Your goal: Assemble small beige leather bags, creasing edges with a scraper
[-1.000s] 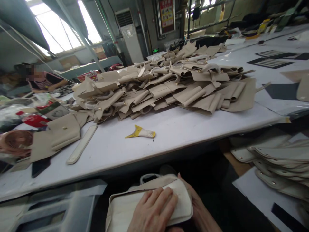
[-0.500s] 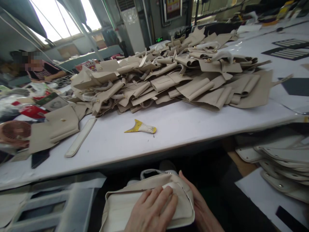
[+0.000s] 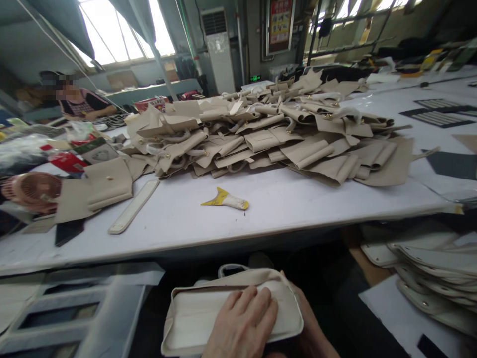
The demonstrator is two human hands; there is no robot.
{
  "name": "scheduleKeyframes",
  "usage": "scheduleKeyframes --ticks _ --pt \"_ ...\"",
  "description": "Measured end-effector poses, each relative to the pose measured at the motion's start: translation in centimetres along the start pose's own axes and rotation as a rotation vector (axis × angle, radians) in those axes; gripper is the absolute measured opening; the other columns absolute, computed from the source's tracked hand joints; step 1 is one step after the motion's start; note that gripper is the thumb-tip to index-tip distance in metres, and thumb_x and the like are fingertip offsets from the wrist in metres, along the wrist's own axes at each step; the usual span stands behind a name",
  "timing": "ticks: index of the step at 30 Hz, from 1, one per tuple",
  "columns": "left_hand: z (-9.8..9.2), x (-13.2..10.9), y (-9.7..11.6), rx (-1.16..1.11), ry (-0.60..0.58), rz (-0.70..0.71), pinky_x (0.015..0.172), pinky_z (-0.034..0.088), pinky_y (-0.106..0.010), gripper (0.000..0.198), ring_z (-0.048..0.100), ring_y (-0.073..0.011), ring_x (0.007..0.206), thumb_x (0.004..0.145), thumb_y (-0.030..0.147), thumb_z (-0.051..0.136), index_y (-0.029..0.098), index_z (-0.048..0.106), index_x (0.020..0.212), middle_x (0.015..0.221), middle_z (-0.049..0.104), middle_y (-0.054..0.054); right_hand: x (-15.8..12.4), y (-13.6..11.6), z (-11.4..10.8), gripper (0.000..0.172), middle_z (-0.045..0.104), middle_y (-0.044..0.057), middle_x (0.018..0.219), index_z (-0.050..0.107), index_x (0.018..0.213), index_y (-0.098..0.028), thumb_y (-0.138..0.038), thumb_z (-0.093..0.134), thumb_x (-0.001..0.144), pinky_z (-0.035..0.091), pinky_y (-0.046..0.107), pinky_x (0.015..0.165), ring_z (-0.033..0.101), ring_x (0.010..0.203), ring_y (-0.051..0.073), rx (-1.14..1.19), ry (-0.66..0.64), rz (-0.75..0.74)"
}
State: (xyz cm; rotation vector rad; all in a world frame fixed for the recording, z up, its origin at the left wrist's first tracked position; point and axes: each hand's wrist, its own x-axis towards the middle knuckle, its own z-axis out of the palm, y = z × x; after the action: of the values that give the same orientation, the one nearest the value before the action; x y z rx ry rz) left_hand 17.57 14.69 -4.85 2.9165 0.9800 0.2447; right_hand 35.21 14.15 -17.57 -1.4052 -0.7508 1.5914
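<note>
A beige handbag (image 3: 197,318) rests low in front of me, tilted so its pale base faces up. A loop handle (image 3: 233,269) pokes out at its far side. My left hand (image 3: 244,318) lies flat on the base with the fingers stretched out, pressing near its right half. Around the bag's right end wraps my right hand (image 3: 309,318); most of its fingers are hidden behind the bag. Beyond, on the white table, lies a yellow and white fishtail-shaped piece (image 3: 225,200). A long pale strip (image 3: 134,206) is to its left.
A heap of beige bag pieces (image 3: 268,141) covers the table's middle. At left are a pink fan (image 3: 32,191) and a plastic crate (image 3: 74,313). Stacked pale panels (image 3: 439,278) with metal studs lie at right. A person (image 3: 80,99) sits far left.
The view has tilted up and shifted left, so the table things sit further right in it. Both hands keep nearly the same hold on the bag.
</note>
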Motion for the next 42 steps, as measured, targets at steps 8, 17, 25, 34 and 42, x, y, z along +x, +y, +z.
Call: scheduleKeyframes --ticks 8,17,25,34,42 --pt "0.6 -0.6 0.7 -0.144 -0.058 -0.135 0.091 0.048 -0.038 0.067 0.057 -0.0264 0.111 0.07 0.052 0.079 0.023 0.054 0.125 0.128 0.062 -0.001 -2.8 -12.1 -2.4 0.036 0.063 0.006 0.103 0.06 0.111 -0.02 -0.04 0.068 0.082 0.05 0.027 0.065 0.061 0.077 0.017 -0.611 -0.161 -0.334" --pt "-1.1 -0.3 1.2 -0.272 -0.076 -0.204 0.091 0.046 -0.039 0.045 0.056 -0.0259 0.107 0.074 0.044 0.077 0.022 0.063 0.11 0.116 0.065 -0.003 -4.1 -17.7 2.4 0.019 0.068 0.007 0.088 0.067 0.09 -0.016 -0.005 0.053 0.083 0.044 0.029 0.061 0.067 0.073 0.021 -1.876 -0.532 -0.672" --pt "-1.6 -0.2 0.8 -0.409 -0.066 -0.236 0.09 0.046 -0.042 0.038 0.057 -0.027 0.104 0.071 0.038 0.078 0.021 0.066 0.102 0.112 0.065 -0.004 -4.5 -16.6 3.9 0.025 0.07 0.013 0.079 0.069 0.085 -0.01 0.005 0.053 0.074 0.035 0.028 0.048 0.066 0.065 0.023 -2.079 -0.489 -0.697" --pt "-2.1 -0.2 0.6 -0.441 -0.112 -0.221 0.09 0.047 -0.049 0.036 0.054 -0.031 0.108 0.077 0.04 0.072 0.02 0.062 0.105 0.117 0.062 -0.008 -2.9 -15.8 2.6 0.024 0.069 0.004 0.076 0.064 0.08 -0.016 -0.009 0.041 0.086 0.038 0.024 0.061 0.064 0.07 0.015 -1.815 -0.123 -0.55" --pt "-2.8 -0.7 0.7 -0.492 -0.19 -0.246 0.099 0.041 -0.052 0.044 0.049 -0.0313 0.116 0.078 0.04 0.07 0.02 0.061 0.117 0.127 0.058 -0.009 -2.7 -16.9 3.2 0.008 0.067 0.007 0.078 0.066 0.073 -0.015 -0.017 0.059 0.075 0.027 0.028 0.057 0.053 0.06 0.014 -1.659 -0.412 -0.647"
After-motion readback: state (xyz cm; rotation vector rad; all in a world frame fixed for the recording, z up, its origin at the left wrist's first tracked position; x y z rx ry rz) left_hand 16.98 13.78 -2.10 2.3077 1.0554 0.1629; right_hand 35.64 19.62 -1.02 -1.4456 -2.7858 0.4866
